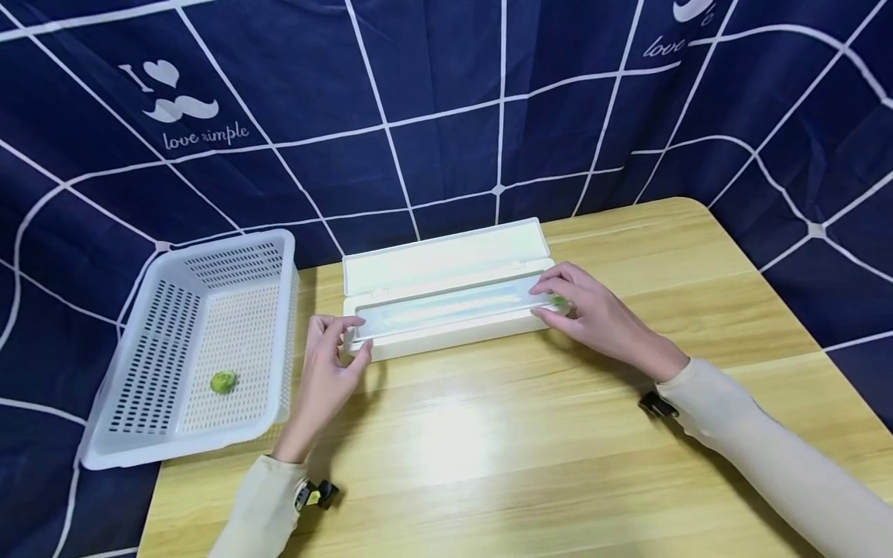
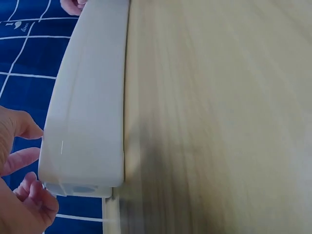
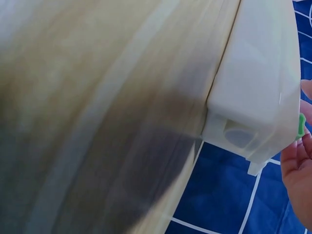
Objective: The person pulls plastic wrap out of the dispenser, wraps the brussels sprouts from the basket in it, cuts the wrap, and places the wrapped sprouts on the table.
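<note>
A long white cling film dispenser (image 1: 449, 337) lies on the table, its hinged lid (image 1: 446, 256) raised at the back. Inside, a shiny, clear-looking roll (image 1: 449, 304) stretches along the trough. My left hand (image 1: 326, 364) grips the left end, thumb at the front rim and a finger over the top; the left wrist view has its fingertips (image 2: 33, 130) right at the edge. At the right end my right hand (image 1: 589, 310) holds the rim with curved fingers. A small green slider (image 3: 301, 126) shows among these fingers, partly hidden.
To the left stands a white perforated basket (image 1: 282, 333), reaching past the table's edge. In it lies a small green lump like a Brussels sprout (image 1: 223, 381). A dark blue cloth (image 1: 446, 93) with white lines hangs behind the wooden table (image 1: 558, 449).
</note>
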The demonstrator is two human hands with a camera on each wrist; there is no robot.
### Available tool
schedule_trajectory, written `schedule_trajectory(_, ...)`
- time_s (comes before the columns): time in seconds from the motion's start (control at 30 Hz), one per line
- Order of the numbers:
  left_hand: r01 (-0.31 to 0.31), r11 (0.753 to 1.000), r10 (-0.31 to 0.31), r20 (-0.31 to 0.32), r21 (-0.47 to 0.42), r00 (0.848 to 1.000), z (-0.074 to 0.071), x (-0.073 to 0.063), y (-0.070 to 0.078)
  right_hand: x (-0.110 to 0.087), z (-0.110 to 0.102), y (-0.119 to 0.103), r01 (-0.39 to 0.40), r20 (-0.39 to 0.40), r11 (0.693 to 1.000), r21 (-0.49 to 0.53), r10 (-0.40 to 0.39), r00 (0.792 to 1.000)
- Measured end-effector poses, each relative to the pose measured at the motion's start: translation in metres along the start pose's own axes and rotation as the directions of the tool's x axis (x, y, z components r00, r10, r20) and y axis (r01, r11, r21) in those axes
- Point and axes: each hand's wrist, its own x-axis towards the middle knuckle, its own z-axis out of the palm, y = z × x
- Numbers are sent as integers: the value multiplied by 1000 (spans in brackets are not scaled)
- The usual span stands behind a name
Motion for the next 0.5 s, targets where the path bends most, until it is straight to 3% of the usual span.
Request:
schedule_trajectory(0.13, 100, 994, -99, 15, -46, 995, 2, 1, 3, 1, 0, 0, -17, 4, 1000, 17, 17, 1000)
schedule_trajectory(0.27, 200, 972, -205, -21, -124, 979, 8, 2, 5, 2, 1, 1, -30, 13, 999, 31, 29, 999)
schedule_trajectory(0.4, 294, 918, -324, -75, -267, 943, 16, 4, 6, 3, 2, 1, -49, 24, 998, 27, 48, 999)
schedule_trajectory(0.5, 338, 872, -387, -76, -353, 919, 21, 6, 6, 2, 3, 1, -62, 26, 998, 31, 62, 998)
